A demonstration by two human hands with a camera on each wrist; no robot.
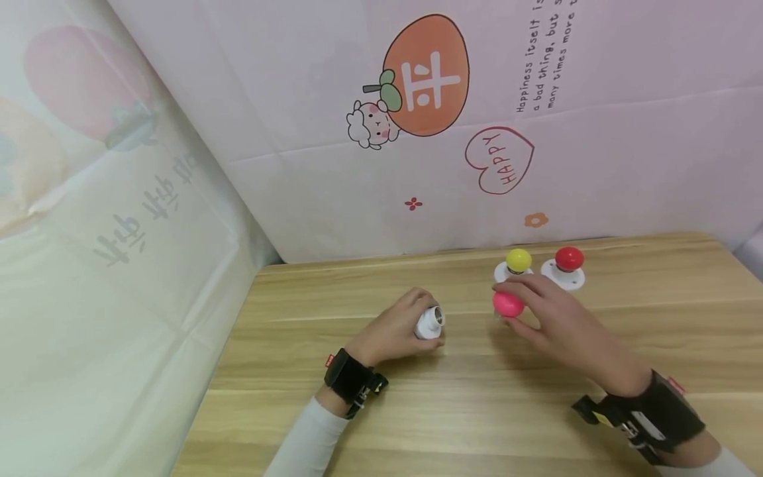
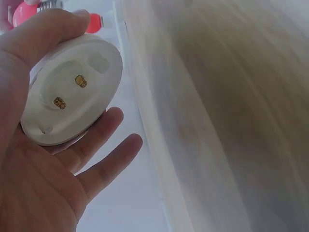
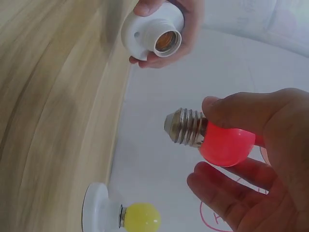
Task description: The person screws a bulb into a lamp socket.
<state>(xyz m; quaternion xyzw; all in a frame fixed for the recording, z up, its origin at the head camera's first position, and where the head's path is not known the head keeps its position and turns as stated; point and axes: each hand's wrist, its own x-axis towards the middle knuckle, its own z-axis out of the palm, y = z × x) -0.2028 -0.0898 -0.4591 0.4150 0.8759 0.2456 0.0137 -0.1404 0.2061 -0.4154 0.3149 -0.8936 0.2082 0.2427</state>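
Observation:
A white round lamp holder (image 1: pixel 430 323) is gripped by my left hand (image 1: pixel 398 329), its threaded socket turned toward the right. In the left wrist view the underside of the lamp holder (image 2: pixel 72 92) shows two brass terminals. My right hand (image 1: pixel 557 324) pinches a pink light bulb (image 1: pixel 508 304) between thumb and fingers. The right wrist view shows the bulb's bare metal screw base (image 3: pixel 186 126) pointing toward the lamp holder's open socket (image 3: pixel 168 42), with a gap between them. Both hands are raised above the wooden table.
Behind my right hand, a yellow bulb (image 1: pixel 518 259) sits in a white holder on the wooden table (image 1: pixel 334 291). Beside it, a red bulb (image 1: pixel 569 258) sits in another white holder (image 1: pixel 566 281). A printed white cloth (image 1: pixel 310 192) hangs along the table's back edge.

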